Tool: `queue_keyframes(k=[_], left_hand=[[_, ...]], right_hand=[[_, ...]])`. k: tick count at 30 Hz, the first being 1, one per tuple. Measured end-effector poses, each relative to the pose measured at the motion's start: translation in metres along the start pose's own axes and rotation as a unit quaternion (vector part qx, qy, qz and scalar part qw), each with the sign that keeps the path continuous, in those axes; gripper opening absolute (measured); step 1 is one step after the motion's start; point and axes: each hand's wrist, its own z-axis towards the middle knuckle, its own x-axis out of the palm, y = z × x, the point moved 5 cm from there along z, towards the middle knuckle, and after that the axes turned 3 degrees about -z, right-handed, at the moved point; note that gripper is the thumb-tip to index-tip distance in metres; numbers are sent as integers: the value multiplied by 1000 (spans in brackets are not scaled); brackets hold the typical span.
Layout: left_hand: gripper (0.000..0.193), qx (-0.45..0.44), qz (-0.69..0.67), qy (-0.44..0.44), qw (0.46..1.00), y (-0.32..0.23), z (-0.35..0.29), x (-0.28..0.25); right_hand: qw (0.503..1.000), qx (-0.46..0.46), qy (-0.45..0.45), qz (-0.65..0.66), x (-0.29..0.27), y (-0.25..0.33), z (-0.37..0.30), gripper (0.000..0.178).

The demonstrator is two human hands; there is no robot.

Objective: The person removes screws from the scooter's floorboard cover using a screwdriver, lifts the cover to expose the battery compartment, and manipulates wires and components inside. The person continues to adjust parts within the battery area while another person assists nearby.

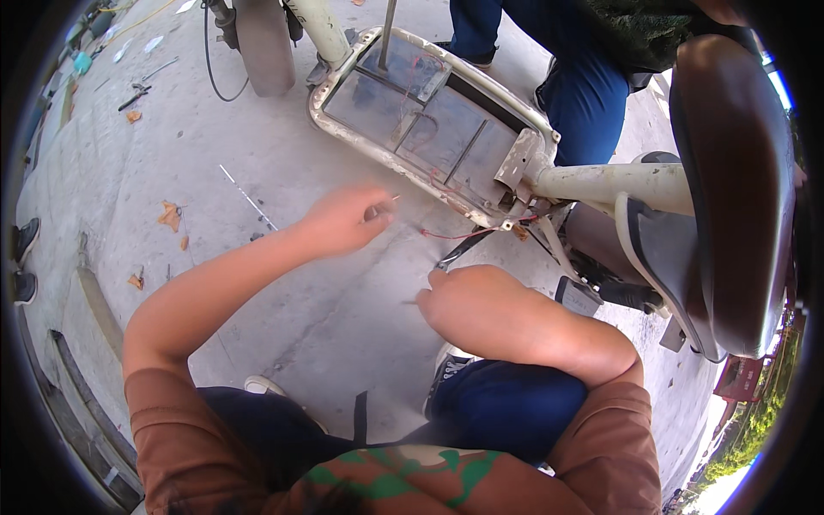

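My left hand (352,221) is raised over the concrete, to the left of the bike frame's near edge. Its fingers are pinched, with a tiny pale tip showing beyond them; what it belongs to is too small to name. My right hand (468,300) is closed below the frame's rear corner. A black cable (463,247) runs from the bike down to its fingertips, and a thin blurred end sticks out on the left side. Between both hands, a red wire (451,234) hangs out of the frame. The cream bike frame (378,154) has an open, compartmented middle with wires inside.
A brown saddle (730,197) rises at the right and a wheel (264,47) stands at the top left. Another person's blue-trousered leg (588,107) is behind the frame. Pliers (135,96), a white stick (247,196) and dry leaves (169,216) lie on the ground.
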Motion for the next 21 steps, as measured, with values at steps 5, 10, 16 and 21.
queue_keyframes(k=[5, 10, 16, 21], left_hand=[[14, -82, -121, -40, 988, 56, -49, 5], [15, -97, -160, -58, 981, 72, -61, 5], [17, -115, -192, -82, 971, 81, -51, -3], [22, -130, -191, -120, 965, 91, -42, -6]], right_hand=[[1000, -5, 16, -18, 2, 9, 13, 10], [999, -8, 31, -24, 4, 13, 23, 8], [999, -6, 42, -32, 5, 19, 35, 9], [998, -7, 53, -26, 3, 20, 39, 9]])
